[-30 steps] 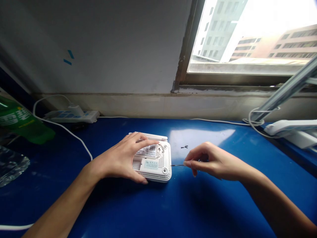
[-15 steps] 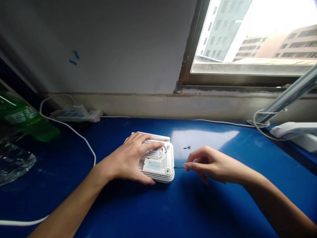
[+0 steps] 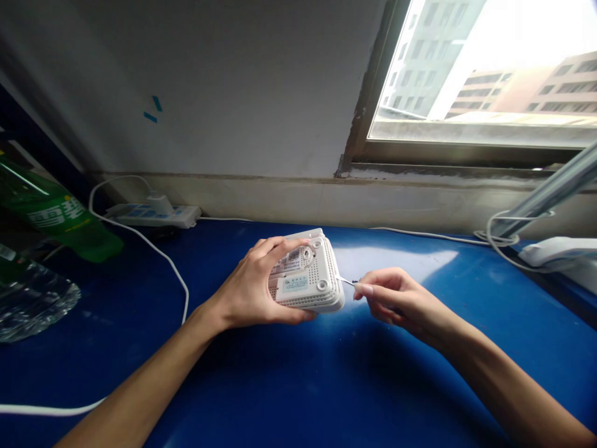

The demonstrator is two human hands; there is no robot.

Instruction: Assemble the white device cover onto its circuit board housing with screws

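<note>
A white vented device (image 3: 303,283) with a label and round feet on its upper face is tilted above the blue table. My left hand (image 3: 254,286) grips it from the left, fingers over the far side and thumb along the near edge. My right hand (image 3: 396,298) pinches a thin metal tool (image 3: 346,281), whose tip touches the device's right side edge. A bit of something small and dark shows just beyond my right fingertips.
The blue table (image 3: 289,398) meets the wall behind. At the left are a green bottle (image 3: 69,218), a clear bottle (image 3: 37,305) and a white power strip (image 3: 181,216) with a cable. A metal pole (image 3: 545,193) with a wound white cable stands at the right.
My left hand has raised and tilted the device, turning its right side up. My right hand has moved up slightly with the tool, now angled. The view has shifted a little left.
</note>
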